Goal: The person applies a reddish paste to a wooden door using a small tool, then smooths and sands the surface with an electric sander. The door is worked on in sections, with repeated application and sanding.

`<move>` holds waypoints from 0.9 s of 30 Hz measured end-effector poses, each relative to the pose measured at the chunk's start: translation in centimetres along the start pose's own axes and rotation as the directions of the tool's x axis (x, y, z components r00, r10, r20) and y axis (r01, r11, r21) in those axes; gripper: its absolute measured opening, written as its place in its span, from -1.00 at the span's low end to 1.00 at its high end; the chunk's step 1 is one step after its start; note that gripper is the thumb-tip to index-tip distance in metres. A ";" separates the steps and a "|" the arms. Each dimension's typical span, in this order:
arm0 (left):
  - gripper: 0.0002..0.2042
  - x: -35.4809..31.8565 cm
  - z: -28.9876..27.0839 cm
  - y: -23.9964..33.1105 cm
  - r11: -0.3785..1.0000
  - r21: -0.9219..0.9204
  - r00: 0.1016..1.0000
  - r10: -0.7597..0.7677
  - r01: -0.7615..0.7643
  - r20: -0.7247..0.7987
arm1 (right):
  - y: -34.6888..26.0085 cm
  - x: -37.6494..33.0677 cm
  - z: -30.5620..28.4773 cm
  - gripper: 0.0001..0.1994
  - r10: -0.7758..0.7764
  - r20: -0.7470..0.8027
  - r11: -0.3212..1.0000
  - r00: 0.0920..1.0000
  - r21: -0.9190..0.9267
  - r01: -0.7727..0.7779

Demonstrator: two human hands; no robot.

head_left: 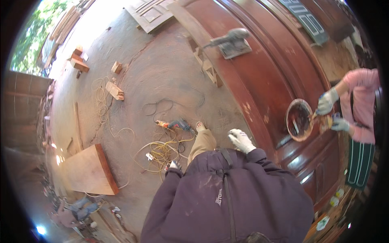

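Note:
My right hand (241, 141), in a white glove, is held beside the red-brown panelled door (263, 73). Its fingers are loosely bent and apart, and nothing shows in them. Low by my left side, my left hand (175, 165) is small in view, mostly hidden by the sleeve; its fingers cannot be made out. Nearest to it lies a tangle of yellow and white cords (164, 152) on the floor. A blue-grey power tool (180, 124) with an orange part lies by my foot. An orbital sander (233, 42) rests on the far part of the door.
At right, a co-worker in pink (362, 87) and white gloves works over a round basin (288, 121) on the door. A thick timber slab (91, 170) lies at left. Wood blocks (114, 90), coiled cable (101, 105) and a pale panelled door (150, 15) are farther off.

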State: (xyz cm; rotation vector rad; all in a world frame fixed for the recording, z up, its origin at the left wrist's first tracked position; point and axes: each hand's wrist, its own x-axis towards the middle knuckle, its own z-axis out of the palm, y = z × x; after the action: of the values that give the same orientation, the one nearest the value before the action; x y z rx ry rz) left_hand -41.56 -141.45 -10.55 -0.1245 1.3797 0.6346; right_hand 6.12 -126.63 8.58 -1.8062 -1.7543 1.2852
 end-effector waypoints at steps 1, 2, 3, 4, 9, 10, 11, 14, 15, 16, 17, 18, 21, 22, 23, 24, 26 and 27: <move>-0.73 0.5 1.7 -1.7 0.993 -0.115 0.973 -0.033 0.006 -0.229 | -0.6 1.6 -0.2 -0.69 -0.009 0.107 0.996 0.994 -0.083 0.018; -0.73 -0.2 0.9 -2.3 0.986 -0.126 0.961 0.068 -0.105 -0.269 | -2.0 3.6 0.3 -0.66 -0.065 0.248 0.985 0.967 -0.142 0.102; -0.71 -0.7 -0.2 -3.4 0.962 -0.153 0.934 0.172 -0.228 -0.312 | -6.1 5.9 0.0 -0.67 -0.078 0.381 0.955 0.921 -0.236 0.179; -0.70 -1.1 -1.1 -4.3 0.942 -0.187 0.912 0.198 -0.278 -0.358 | -8.8 8.0 0.7 -0.69 -0.107 0.415 0.926 0.903 -0.290 0.243; -0.66 2.1 2.7 -0.3 0.950 -0.284 0.952 0.041 -0.131 -0.305 | -17.3 16.2 0.3 -0.77 -0.328 0.165 0.861 0.930 -0.353 0.366; -0.65 3.1 3.2 1.1 0.956 -0.276 0.958 0.021 -0.104 -0.287 | -18.9 17.5 -0.2 -0.78 -0.368 0.069 0.889 0.927 -0.267 0.373; -0.65 4.4 4.1 2.3 0.961 -0.266 0.966 0.001 -0.072 -0.257 | -18.8 18.7 -0.1 -0.79 -0.470 -0.094 0.874 0.878 -0.193 0.447; -0.62 8.0 5.0 8.2 0.977 -0.210 0.979 -0.019 -0.025 -0.203 | -20.9 21.4 -1.8 -0.75 -0.410 -0.210 0.912 0.888 -0.113 0.394; -0.61 9.2 5.1 11.5 0.987 -0.160 0.981 -0.018 -0.014 -0.195 | -20.6 22.5 -2.9 -0.73 -0.415 -0.300 0.910 0.859 -0.130 0.394; -0.60 10.8 5.3 14.8 0.993 -0.115 0.984 0.012 -0.033 -0.179 | -21.0 23.7 -4.0 -0.72 -0.360 -0.417 0.933 0.835 -0.144 0.331; -0.59 12.1 5.6 18.2 0.993 -0.054 0.981 0.097 -0.107 -0.166 | -21.6 25.7 -5.2 -0.67 -0.334 -0.577 0.942 0.745 -0.210 0.260; -0.60 13.2 8.4 21.0 0.901 0.182 0.901 0.418 -0.395 -0.112 | -19.9 27.8 -7.0 -0.57 -0.239 -0.719 0.967 0.653 -0.234 0.097; -0.64 15.0 14.8 30.4 0.734 0.365 0.781 0.624 -0.573 -0.029 | -12.9 34.9 -13.2 -0.37 0.349 -0.825 0.931 0.445 0.358 -0.066; -0.64 14.4 19.2 32.0 0.763 0.439 0.863 0.502 -0.475 0.061 | -10.7 35.6 -16.4 -0.45 0.481 -0.719 0.809 0.502 0.585 0.061; -0.64 15.0 16.9 34.9 0.789 0.354 0.827 0.558 -0.501 -0.072 | -12.6 38.9 -16.4 -0.53 0.537 -0.527 0.542 0.658 0.814 0.210; -0.62 15.5 15.9 37.0 0.798 0.336 0.833 0.549 -0.500 -0.065 | -13.0 41.6 -16.6 -0.54 0.605 -0.346 0.352 0.717 0.924 0.149; -0.59 16.3 16.9 39.0 0.859 0.302 0.888 0.454 -0.414 -0.073 | -14.2 44.6 -17.4 -0.51 0.701 -0.235 0.189 0.674 0.972 0.142; -0.59 16.7 18.0 39.7 0.895 0.287 0.919 0.382 -0.341 -0.097 | -15.2 46.2 -17.6 -0.45 0.854 -0.263 0.210 0.449 0.964 0.165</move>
State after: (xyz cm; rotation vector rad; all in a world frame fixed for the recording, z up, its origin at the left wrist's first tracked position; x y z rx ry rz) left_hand -44.29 -94.88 -11.37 0.3154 1.6402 0.7533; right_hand 2.77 -75.19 12.30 -1.5688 0.2478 0.9031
